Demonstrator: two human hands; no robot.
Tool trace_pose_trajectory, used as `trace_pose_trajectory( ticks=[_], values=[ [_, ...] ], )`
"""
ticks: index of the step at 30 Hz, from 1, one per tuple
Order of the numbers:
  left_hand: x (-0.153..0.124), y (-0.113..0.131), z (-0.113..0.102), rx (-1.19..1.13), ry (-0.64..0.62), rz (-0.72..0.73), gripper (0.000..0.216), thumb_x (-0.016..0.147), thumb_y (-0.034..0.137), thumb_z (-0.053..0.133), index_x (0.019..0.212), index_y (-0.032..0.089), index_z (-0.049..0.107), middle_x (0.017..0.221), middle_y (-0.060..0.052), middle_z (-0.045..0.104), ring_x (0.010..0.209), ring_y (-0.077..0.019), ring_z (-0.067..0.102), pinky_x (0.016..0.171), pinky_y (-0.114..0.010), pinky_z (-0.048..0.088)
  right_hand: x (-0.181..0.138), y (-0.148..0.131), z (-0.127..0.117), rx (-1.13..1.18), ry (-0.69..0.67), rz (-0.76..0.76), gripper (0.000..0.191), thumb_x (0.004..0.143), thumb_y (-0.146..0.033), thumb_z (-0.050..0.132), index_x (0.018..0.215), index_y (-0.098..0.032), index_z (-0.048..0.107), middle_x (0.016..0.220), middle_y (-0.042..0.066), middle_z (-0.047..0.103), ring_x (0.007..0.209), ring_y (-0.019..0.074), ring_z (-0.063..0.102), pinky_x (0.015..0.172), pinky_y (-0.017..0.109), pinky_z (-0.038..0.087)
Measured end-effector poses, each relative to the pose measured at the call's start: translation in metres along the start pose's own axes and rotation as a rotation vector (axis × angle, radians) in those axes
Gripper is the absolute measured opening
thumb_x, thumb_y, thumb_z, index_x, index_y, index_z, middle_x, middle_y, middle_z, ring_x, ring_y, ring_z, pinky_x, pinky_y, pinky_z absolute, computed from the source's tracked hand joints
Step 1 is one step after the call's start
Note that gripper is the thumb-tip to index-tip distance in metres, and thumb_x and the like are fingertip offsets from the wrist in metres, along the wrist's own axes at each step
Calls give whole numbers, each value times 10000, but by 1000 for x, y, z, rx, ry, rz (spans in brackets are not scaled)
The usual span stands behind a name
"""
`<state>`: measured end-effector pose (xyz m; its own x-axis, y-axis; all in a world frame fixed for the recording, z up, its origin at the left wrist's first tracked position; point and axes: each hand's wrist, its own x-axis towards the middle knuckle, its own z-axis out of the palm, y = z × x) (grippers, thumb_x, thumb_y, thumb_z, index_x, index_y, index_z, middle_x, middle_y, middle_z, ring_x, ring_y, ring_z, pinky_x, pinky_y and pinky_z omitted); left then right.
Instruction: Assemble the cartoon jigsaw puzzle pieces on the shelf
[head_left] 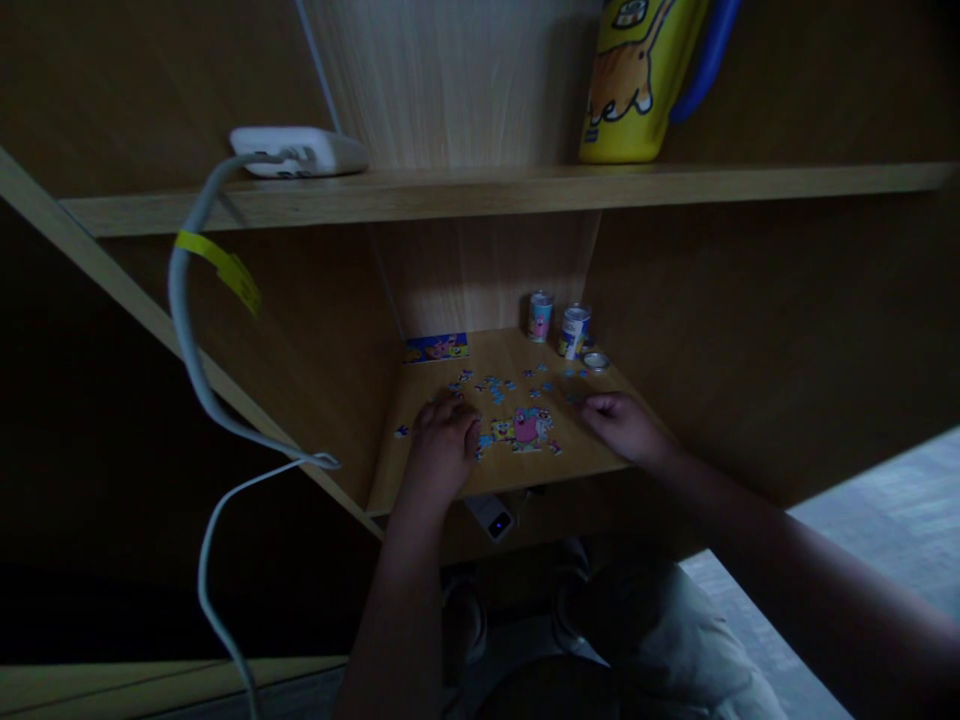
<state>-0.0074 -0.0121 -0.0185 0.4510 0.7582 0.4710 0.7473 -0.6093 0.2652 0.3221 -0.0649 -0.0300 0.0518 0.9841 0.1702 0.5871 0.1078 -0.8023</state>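
A partly joined jigsaw puzzle (pixel 529 428) with a pink and a yellow cartoon figure lies near the front of the wooden shelf board (pixel 431 485). At its left edge rests my left hand (pixel 446 440), back up, fingers bent but apart and their tips partly hidden. My right hand (pixel 622 425) is at the right of the puzzle, thumb and fingers pressed together; whatever they hold is too dim to make out. Loose puzzle pieces (pixel 495 388) are scattered behind the joined part. One piece (pixel 401 432) lies alone to the left of my left hand.
Two small printed cans (pixel 540 316) (pixel 574 332) stand at the back right, a round lid (pixel 596 361) beside them. A picture card (pixel 436 348) lies back left. Overhead, an upper shelf (pixel 480 195) carries a yellow mug (pixel 630 90) and white device (pixel 300 152) with a hanging cable (pixel 180 290).
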Motion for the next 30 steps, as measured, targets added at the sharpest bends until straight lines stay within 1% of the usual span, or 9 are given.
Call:
trace_pose_trajectory(
  ticks=[4,8,11,15,20,22,24,27,30],
  values=[
    [1,-1,-2,-16,-1,-27,90,1025,228,714,976,239,789,1240,-95,767,1211,-316,680,1126,-509,523,0,-1,1,2,5,-4,544,934,-659,577,600,-257,431,583,-37,375,568,144,349,554,306,309],
    [1,-6,-1,-30,15,-83,88,975,256,799,896,239,764,1192,-108,762,1175,-332,676,1103,-511,523,1,1,2,-4,7,-16,551,934,-669,576,599,-254,436,591,-36,379,568,143,356,558,305,309],
    [0,-11,2,-49,19,-114,84,968,269,814,904,245,766,1188,-105,761,1189,-333,676,1123,-515,511,1,4,3,-10,6,-20,536,943,-653,574,608,-253,454,602,-35,396,569,144,372,561,307,309],
    [0,-15,5,-80,38,-154,121,961,317,839,915,233,764,1237,-122,750,1222,-342,667,1128,-525,517,2,5,4,-13,-2,-28,517,952,-624,571,613,-253,451,605,-39,388,570,143,367,566,309,308],
    [0,-16,4,-141,43,-160,103,929,254,859,897,232,763,1235,-103,761,1219,-331,671,1125,-530,513,2,5,5,-12,-4,-38,516,958,-613,559,612,-255,422,598,-44,363,568,140,349,560,307,296],
    [0,-15,2,-175,48,-150,112,905,231,877,900,237,765,1212,-91,771,1203,-329,677,1099,-514,519,2,6,5,-12,-1,-41,516,958,-617,557,616,-255,422,596,-45,362,569,139,347,558,304,296],
    [0,-13,-1,-218,52,-132,131,897,216,883,886,246,757,1120,-63,787,1126,-306,700,1043,-472,536,2,7,5,-12,3,-46,518,954,-623,561,616,-254,429,595,-44,365,572,138,350,556,300,295],
    [-1,-9,-6,-303,61,-101,142,934,203,854,873,251,735,930,-10,781,948,-243,729,920,-384,557,2,8,5,-11,9,-57,520,955,-621,564,611,-251,441,597,-42,371,578,140,362,558,298,293],
    [-4,0,-7,-395,97,-85,103,997,230,801,923,245,731,915,7,791,867,-196,747,836,-321,571,2,8,5,-3,15,-75,515,962,-605,579,614,-250,444,603,-42,375,584,141,370,565,298,293]
  ],
)
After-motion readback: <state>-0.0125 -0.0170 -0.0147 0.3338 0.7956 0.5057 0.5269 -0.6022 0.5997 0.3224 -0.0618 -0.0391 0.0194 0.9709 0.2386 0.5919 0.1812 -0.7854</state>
